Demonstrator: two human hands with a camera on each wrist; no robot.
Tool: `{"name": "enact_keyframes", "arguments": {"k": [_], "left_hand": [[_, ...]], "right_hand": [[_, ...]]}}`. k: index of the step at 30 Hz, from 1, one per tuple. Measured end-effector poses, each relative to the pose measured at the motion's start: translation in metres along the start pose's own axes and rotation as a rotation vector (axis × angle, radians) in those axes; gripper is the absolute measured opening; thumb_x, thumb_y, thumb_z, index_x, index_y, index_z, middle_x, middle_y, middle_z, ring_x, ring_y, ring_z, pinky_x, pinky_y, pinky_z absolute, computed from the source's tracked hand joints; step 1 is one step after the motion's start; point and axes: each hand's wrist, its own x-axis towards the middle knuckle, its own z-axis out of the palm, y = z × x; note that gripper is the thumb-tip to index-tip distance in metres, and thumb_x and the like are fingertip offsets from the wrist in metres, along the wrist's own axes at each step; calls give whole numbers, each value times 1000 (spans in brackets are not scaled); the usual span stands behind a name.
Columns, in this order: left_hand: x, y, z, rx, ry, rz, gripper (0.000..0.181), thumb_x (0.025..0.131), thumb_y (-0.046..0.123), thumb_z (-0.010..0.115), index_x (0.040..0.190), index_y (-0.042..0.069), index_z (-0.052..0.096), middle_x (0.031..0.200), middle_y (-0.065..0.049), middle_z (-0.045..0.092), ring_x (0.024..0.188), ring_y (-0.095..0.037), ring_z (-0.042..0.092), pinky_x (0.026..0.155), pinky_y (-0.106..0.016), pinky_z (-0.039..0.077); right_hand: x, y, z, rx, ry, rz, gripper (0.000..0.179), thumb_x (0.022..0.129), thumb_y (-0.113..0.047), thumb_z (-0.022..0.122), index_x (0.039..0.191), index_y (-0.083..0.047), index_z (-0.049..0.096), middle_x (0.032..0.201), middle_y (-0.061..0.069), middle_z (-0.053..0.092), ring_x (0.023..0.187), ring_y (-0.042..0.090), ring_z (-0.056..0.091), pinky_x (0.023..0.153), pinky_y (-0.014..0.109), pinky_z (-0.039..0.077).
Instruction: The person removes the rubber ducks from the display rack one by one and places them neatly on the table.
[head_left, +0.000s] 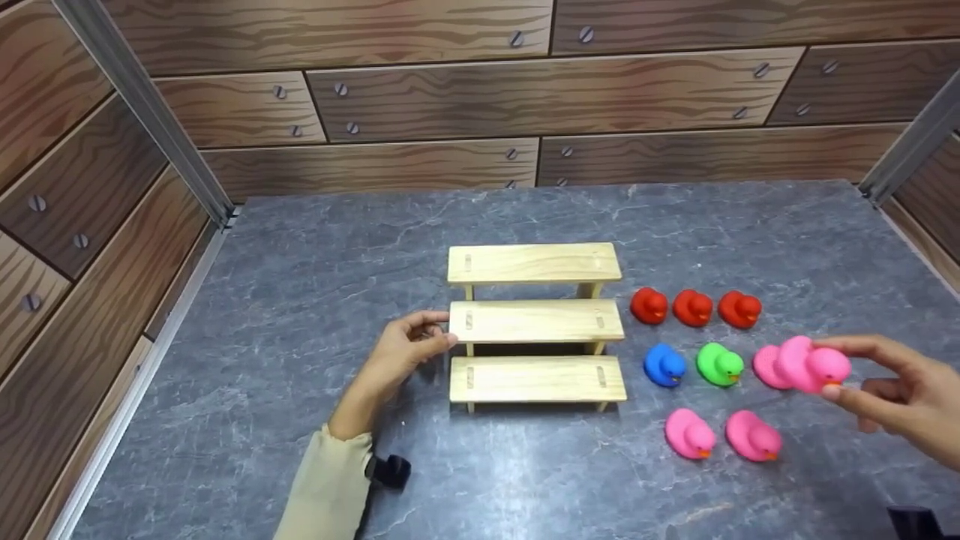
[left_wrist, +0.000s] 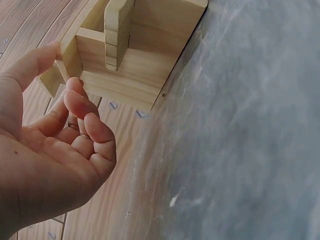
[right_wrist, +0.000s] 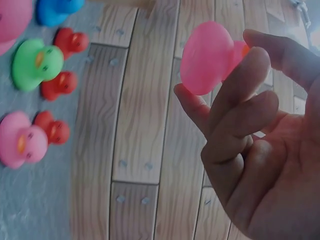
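A pink rubber duck (head_left: 808, 365) is pinched between the thumb and forefinger of my right hand (head_left: 911, 397), raised off the table at the right. Its rounded underside faces the camera in the right wrist view. Behind it, another pink duck (head_left: 768, 367) is partly hidden. My left hand (head_left: 401, 349) pinches the left end of the middle board on a three-step wooden stand (head_left: 536, 321). From the left wrist view, the thumb and fingertips meet at the stand's (left_wrist: 142, 62) edge, the other fingers curled. All three steps are bare.
Three red ducks (head_left: 693, 308) sit in a row right of the stand. Nearer are a blue duck (head_left: 664, 365) and a green duck (head_left: 721, 364), then two pink ducks (head_left: 688, 433). Wood-patterned panels (head_left: 480, 97) wall in the grey marbled table (head_left: 300, 300).
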Motion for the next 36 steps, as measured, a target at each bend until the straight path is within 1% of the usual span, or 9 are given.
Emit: {"name": "enact_keyframes", "arguments": {"k": [6,11,14,18,23,26,31,35,36], "left_hand": [[0,1,-1,-4,8,-4,40,81,2,69,119,-6,60,81,1,56,68,-10,47,58,-22,39],[0,2,0,-7,4,-1,40,81,2,69,119,-7,59,81,2,56,68,-9,46,58,-21,39],[-1,2,0,-10,7,2,40,81,1,68,119,-7,60,81,2,56,68,-9,46,57,-20,39],[-1,2,-1,-7,8,-1,40,81,2,69,119,-6,60,81,2,56,67,-9,46,57,-20,38],[-1,1,-1,12,8,-5,41,81,4,69,119,-5,60,81,2,56,67,-9,46,57,-21,37],[-1,1,0,14,4,-3,41,80,5,70,119,-5,60,81,2,56,68,-9,46,57,-21,37],[0,0,1,8,0,-5,40,81,4,69,119,-6,60,81,2,55,68,-9,45,57,-22,37],[0,1,0,-2,-3,-4,41,80,3,69,119,-6,59,81,2,55,69,-9,46,57,-21,37],[0,1,0,-4,-3,-3,41,80,3,69,119,-6,59,81,2,56,69,-10,47,57,-21,37]], "right_hand": [[-1,18,-6,51,17,17,50,84,9,64,123,-22,60,106,-30,53,41,8,47,37,29,29],[-4,35,-11,70,32,68,54,85,9,64,118,-35,61,102,-32,52,41,8,46,37,30,27],[-7,47,-13,73,31,82,54,85,8,64,117,-36,61,101,-31,52,42,8,47,37,31,28],[-13,61,-14,103,32,72,55,83,12,63,119,-29,62,102,-30,55,41,6,48,37,32,27],[-18,68,-14,105,17,94,54,83,12,63,119,-29,63,102,-31,54,42,5,48,36,33,26],[-21,73,-14,98,-3,114,55,83,11,63,117,-33,63,102,-32,53,42,5,48,36,32,26],[-26,81,-14,47,-32,155,57,83,7,66,112,-41,62,98,-34,51,43,6,47,35,29,30],[-30,87,-13,47,-42,119,58,81,11,66,113,-37,64,98,-34,53,42,4,46,34,29,29],[-31,88,-12,43,-49,124,58,81,10,66,113,-38,64,98,-34,53,42,4,46,35,29,29]]}}
